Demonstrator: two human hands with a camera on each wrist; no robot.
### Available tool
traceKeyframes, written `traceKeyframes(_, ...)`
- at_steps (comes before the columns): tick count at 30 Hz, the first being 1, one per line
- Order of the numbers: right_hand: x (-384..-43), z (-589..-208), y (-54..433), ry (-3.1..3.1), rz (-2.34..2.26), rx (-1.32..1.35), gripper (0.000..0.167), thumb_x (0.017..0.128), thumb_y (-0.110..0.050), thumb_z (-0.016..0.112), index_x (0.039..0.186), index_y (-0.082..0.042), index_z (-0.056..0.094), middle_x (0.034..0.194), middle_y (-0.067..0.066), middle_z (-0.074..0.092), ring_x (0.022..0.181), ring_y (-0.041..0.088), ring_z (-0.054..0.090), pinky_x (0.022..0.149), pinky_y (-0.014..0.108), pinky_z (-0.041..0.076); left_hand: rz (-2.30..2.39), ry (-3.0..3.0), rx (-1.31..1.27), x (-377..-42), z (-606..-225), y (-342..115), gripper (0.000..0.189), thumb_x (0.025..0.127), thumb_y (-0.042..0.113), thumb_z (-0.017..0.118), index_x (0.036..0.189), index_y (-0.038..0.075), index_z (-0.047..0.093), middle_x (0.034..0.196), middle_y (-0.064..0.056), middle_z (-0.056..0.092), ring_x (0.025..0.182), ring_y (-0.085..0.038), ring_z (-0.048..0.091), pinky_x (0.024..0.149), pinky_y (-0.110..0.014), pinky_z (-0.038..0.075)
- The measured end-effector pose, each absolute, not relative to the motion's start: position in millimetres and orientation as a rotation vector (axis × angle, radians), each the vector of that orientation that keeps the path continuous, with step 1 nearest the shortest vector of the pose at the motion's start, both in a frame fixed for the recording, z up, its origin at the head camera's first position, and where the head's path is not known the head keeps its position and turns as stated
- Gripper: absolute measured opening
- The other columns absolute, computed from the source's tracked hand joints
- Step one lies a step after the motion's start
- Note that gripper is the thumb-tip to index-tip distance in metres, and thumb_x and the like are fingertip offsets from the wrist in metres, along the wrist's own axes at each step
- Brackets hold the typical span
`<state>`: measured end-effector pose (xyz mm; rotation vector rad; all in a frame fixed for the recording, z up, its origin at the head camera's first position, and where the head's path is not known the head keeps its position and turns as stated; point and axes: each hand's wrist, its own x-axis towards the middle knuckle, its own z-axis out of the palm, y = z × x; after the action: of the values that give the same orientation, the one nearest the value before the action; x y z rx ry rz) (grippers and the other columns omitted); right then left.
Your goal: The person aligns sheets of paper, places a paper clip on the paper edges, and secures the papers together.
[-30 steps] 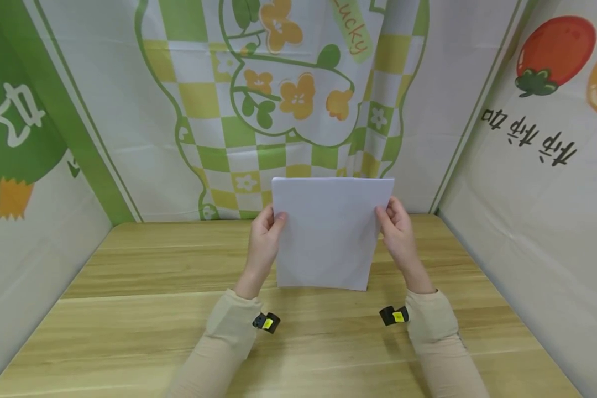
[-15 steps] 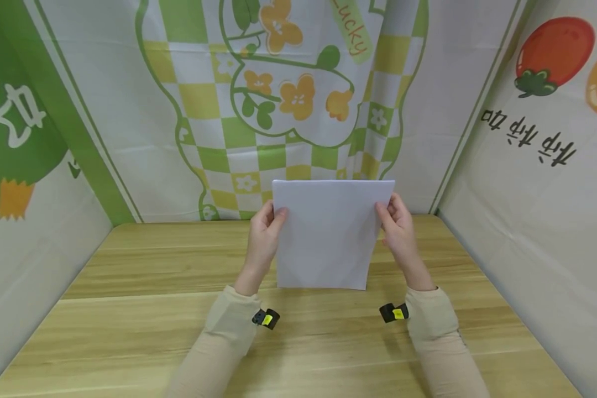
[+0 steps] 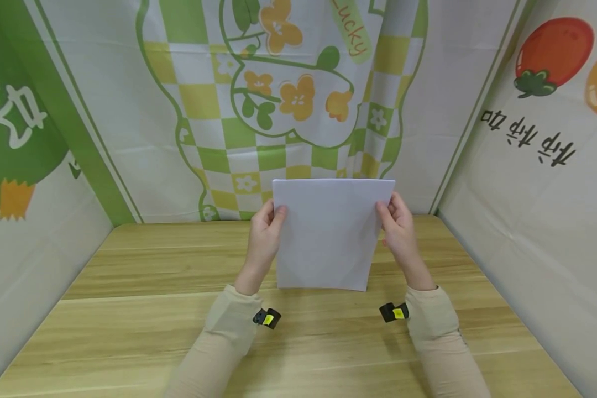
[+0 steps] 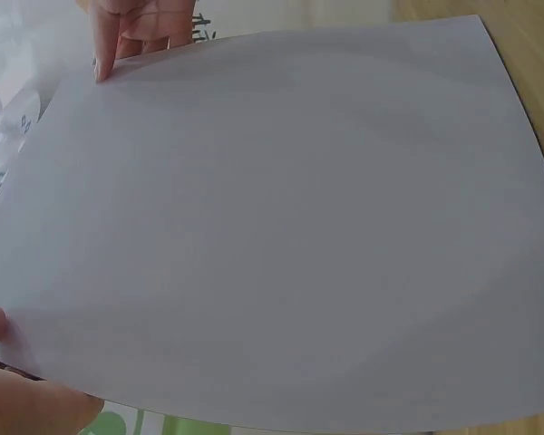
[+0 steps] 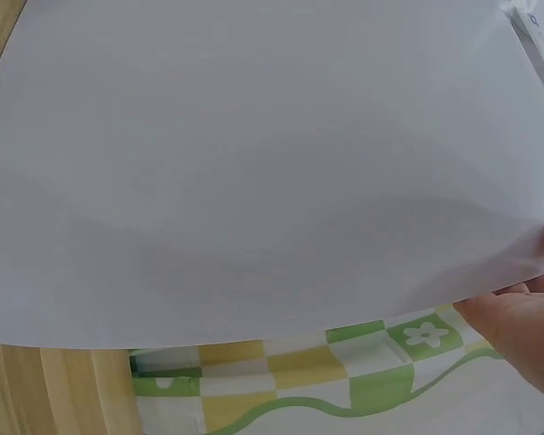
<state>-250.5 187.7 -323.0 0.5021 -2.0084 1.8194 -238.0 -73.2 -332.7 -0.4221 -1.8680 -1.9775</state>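
At the two sides of one piece of white paper (image 3: 330,243), a person's two hands grip it near its upper corners: the left hand (image 3: 262,235) pinches one edge, the right hand (image 3: 400,226) the other, each with its thumb on the near face and fingers behind. The paper is held up, face toward the head camera, over the middle of the table (image 3: 154,276); whether its lower edge touches the wood cannot be told, nor whether it is one sheet or several.

Two beige sleeves (image 3: 232,312) cover the forearms, and beside the cuffs sit two black clips (image 3: 394,313), each with one yellow patch. Behind the table hangs one checked curtain (image 3: 239,124) with flowers and a green label reading "Lucky". On the right wall (image 3: 527,221) are one red tomato and one orange fruit, cut off by the frame.

The left wrist view catches both hands and a bowed paper; the right wrist view has only the right one. Both wrist views show a whitish, blue-marked object (image 4: 9,127) past the paper's top edge, which the head view lacks; what it is remains unclear.
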Motion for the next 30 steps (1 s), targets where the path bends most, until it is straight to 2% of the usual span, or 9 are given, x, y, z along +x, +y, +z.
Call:
traceKeyframes(7,-249,-318,188,-1.975,1.825,0.507,0.036,0.101,-0.019,0.044,0.131,0.002,0.045,0.107,-0.002,0.061,0.097,0.01,0.059,0.08,0.02,0.052,-1.945,-1.865,-0.453,-237,-329,-71,0.028,0.099,0.011,0.047,0.122,-0.003,0.057,0.109,-0.021,0.063,0.091,-0.016,0.059,0.078,-0.024,0.048)
traceKeyframes(16,-249,-318,186,-1.978,1.836,0.491,0.032,0.101,-0.018,0.045,0.127,0.001,0.045,0.103,-0.005,0.061,0.094,0.008,0.059,0.078,0.02,0.049,-1.958,-1.878,-0.411,-234,-332,-71,0.028,0.099,0.012,0.048,0.122,-0.003,0.056,0.112,-0.019,0.063,0.093,-0.015,0.059,0.079,-0.022,0.048)
traceKeyframes(30,-250,-310,182,-1.928,1.817,0.504,0.026,0.1,-0.018,0.047,0.12,-0.002,0.049,0.099,-0.005,0.062,0.091,0.009,0.059,0.079,0.022,0.047,-1.986,-1.824,-0.421,-234,-322,-69,0.028,0.098,0.012,0.051,0.121,-0.003,0.056,0.108,-0.021,0.063,0.087,-0.012,0.059,0.075,-0.023,0.048)
